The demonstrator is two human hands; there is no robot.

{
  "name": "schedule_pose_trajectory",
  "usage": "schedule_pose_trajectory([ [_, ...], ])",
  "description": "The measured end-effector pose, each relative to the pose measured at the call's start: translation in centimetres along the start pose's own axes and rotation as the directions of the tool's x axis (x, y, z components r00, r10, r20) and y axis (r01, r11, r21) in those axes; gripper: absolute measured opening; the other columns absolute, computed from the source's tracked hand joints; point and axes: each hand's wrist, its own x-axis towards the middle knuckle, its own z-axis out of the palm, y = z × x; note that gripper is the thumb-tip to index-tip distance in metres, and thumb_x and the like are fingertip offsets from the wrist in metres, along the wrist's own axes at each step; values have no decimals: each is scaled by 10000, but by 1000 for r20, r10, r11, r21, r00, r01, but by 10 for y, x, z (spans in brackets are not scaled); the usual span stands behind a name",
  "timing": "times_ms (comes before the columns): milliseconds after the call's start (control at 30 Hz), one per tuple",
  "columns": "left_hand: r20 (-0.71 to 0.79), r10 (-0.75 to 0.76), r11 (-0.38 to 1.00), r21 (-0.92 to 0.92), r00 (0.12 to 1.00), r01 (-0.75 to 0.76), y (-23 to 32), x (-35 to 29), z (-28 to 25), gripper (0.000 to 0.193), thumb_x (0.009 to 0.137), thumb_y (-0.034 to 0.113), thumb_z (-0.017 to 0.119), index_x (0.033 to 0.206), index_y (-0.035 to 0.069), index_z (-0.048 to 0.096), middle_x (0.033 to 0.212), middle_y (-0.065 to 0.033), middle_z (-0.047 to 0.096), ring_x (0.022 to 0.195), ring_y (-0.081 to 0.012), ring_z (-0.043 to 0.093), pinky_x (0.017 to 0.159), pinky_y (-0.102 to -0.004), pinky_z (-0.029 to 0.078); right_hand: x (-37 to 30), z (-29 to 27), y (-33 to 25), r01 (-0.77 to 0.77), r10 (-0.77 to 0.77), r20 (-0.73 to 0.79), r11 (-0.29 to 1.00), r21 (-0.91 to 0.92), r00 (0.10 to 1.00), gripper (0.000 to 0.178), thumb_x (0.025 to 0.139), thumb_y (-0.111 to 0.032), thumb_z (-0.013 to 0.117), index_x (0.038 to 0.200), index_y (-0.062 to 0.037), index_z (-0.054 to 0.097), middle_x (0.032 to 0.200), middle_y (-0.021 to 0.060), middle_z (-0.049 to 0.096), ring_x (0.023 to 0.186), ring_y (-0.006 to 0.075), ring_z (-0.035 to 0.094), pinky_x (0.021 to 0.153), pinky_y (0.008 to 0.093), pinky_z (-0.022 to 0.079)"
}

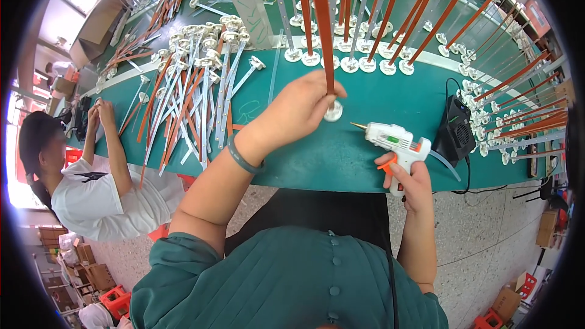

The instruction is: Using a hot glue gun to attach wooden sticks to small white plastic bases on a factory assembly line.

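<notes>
A long reddish-brown strip (323,21) stands upright on a small round white base (333,111) over the green table. My left hand (303,105) is closed around the strip's lower end, just above that base. To the right, my right hand (409,184) grips a white hot glue gun (393,140) with an orange trigger. The gun's brass nozzle points left toward the white base, a short way apart from it. From the gun's rear, a translucent glue stick (445,164) sticks out. My fingertips behind the strip are partly hidden.
Several finished-looking strips on white bases (348,64) stand along the table's far edge. A pile of loose strips with bases (201,85) lies at left. A black fan-like device (457,125) with a cable stands at right. A co-worker (91,176) sits at the left end.
</notes>
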Motion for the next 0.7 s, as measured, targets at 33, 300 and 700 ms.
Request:
schedule_pose_trajectory([
  [33,1,1,1000,0,1000,-1,-3,8,2,174,859,-32,540,999,-17,643,958,-160,639,893,-313,631,799,-381,499,-1,-3,1,11,-11,0,999,38,1000,313,871,-152,608,1115,40,570,955,120,679,603,99,566,524,227,408],
  [300,-117,-38,999,-38,992,34,-21,70,32,203,875,-10,543,1060,-10,626,957,-161,643,858,-292,655,768,-365,513,2,-7,4,19,-11,-88,996,89,996,363,871,-148,593,1164,57,530,974,144,678,600,113,566,515,226,403],
  [700,-214,-54,994,-100,975,33,-25,67,44,226,812,86,658,1015,-11,639,920,-193,640,867,-346,633,789,-429,503,1,-9,11,53,-48,-64,994,90,997,422,881,-153,598,1217,76,486,958,160,660,619,134,565,573,242,443],
])
